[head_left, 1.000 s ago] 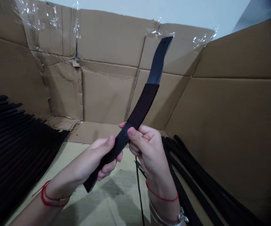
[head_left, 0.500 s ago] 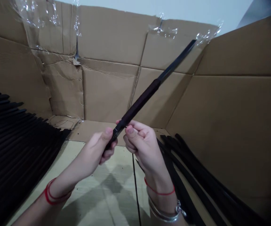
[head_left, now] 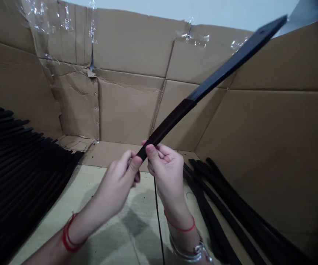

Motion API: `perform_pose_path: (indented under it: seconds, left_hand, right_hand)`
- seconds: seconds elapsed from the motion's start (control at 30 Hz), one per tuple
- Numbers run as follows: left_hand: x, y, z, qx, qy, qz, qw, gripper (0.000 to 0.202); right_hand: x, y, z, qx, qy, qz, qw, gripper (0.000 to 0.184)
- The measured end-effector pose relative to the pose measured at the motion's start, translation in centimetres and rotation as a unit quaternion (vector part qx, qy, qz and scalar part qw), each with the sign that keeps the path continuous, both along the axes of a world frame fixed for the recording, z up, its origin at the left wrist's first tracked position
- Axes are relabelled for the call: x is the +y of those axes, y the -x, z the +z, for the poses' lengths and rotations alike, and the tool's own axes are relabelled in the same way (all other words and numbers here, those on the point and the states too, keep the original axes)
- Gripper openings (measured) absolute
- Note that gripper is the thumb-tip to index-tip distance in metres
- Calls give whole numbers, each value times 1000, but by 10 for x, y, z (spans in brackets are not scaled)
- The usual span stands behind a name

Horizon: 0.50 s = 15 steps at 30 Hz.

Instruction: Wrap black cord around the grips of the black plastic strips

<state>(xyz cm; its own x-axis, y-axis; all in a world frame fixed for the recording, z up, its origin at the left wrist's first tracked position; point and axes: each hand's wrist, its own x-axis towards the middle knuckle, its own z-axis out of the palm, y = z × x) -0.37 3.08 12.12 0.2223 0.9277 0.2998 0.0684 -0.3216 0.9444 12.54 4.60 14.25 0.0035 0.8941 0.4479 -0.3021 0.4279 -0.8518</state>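
Note:
A long, flat black strap point(head_left: 216, 79), with a pointed end that has a small hole, slants up to the right. Its middle stretch is covered by a dark brown wrapping point(head_left: 172, 119). My left hand point(head_left: 122, 175) is closed around the strap's lower part, which it mostly hides. Just above, my right hand point(head_left: 164, 165) is curled shut with its thumb against the strap at the wrapping's lower end. From beneath that hand a thin dark cord point(head_left: 159, 217) hangs down; its upper end is hidden by the fingers.
Tall cardboard walls point(head_left: 131, 40) surround the pale work surface point(head_left: 103, 235). On the left, many black straps point(head_left: 23, 176) lie in a dense row. Several more black straps point(head_left: 225, 206) lie to the right. Clear tape point(head_left: 194, 38) shows along the top edge.
The strap has turned about its length, so its broad face now shows, and its tip reaches farther up and right. My left hand has shifted right, closer to my right hand.

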Motion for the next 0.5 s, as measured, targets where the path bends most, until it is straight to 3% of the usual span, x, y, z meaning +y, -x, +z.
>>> perform_pose_path:
  seconds: [0.03, 0.07, 0.1, 0.17, 0.2, 0.23, 0.27, 0.3, 0.37, 0.4, 0.47, 0.5]
  left_hand:
    - [-1, 1, 0, 37, -40, 56, 997, 47]
    - [0, 1, -1, 58, -56, 72, 994, 44]
    - [0, 2, -1, 60, -43, 38, 997, 43]
    - [3, 4, -1, 14, 30, -130, 991, 47]
    - [4, 4, -1, -15, 62, -201, 978, 50]
    - [6, 3, -2, -33, 75, -225, 971, 52]
    - [6, 2, -3, -36, 63, -199, 977, 52]
    - [6, 1, -4, -26, 30, -134, 990, 50]
    - [5, 0, -5, -5, -36, -10, 999, 47]
    - [4, 1, -5, -2, -36, -6, 999, 49]
    - [2, 4, -3, -16, 24, -100, 995, 58]
    - [2, 7, -1, -25, 56, -155, 986, 62]
  right_hand:
    - [0, 0, 0, 0, 3, -11, 1000, 38]
    - [1, -1, 0, -5, 10, 5, 1000, 38]
    - [1, -2, 0, -11, 16, 35, 999, 36]
    - [1, -3, 2, -15, 8, 70, 997, 31]
    - [1, -3, 2, -13, -8, 53, 998, 29]
    - [1, -3, 3, -11, -26, 15, 999, 27]
    - [0, -2, 3, -11, -41, -27, 999, 26]
    - [0, -1, 3, -14, -48, -56, 997, 26]
    - [0, -1, 3, -27, -29, -36, 999, 31]
    - [0, 0, 3, -37, -11, 6, 999, 36]
    - [0, -1, 2, -52, 15, 76, 996, 42]
    - [0, 0, 1, -54, 18, 79, 995, 42]
